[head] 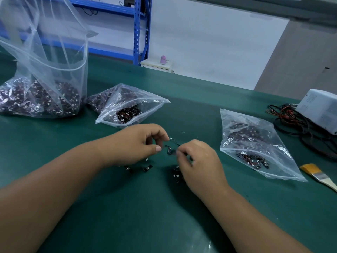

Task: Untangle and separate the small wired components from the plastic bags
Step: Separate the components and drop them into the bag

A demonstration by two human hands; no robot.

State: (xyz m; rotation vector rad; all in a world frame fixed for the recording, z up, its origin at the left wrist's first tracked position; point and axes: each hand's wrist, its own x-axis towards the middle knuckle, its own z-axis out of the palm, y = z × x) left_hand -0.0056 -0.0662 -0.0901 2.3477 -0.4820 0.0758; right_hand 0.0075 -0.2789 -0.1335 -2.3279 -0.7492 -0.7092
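Both forearms reach in from the near edge over the green table (145, 216), the hands meeting at its centre. Held just above the surface between them is one component (168, 150): a small black body on thin dark wire, with a white connector (171, 138) at the far end.

Right hand (198, 161): fingers curled, fingertips pinching the wire on the component's right side.

Left hand (138, 143): fingers curled, thumb and forefinger a little apart, thumb tip just beside the component's left end. Whether it grips the wire cannot be told.

Loose components (147, 168) lie on the table under and just near of the hands, two black pieces below the left hand. A small dark tangle (176, 173) lies partly hidden under the right hand.

Middle bag (127, 106): clear zip type, lying flat just beyond the left hand, part filled with components.

Right bag (255, 143): clear, lying flat to the right of the right hand, components gathered at both ends.

Large bag (45, 79): far left, standing open, its bottom packed with components.

Brush (319, 175): near right edge, beside the right bag, bristles pointing left.

White box (319, 108): far right, with black and red cables (291, 121) coiled against it.

Beyond the table: blue shelving (136, 30) and a pink bottle (163, 59) on a white cabinet (156, 65).
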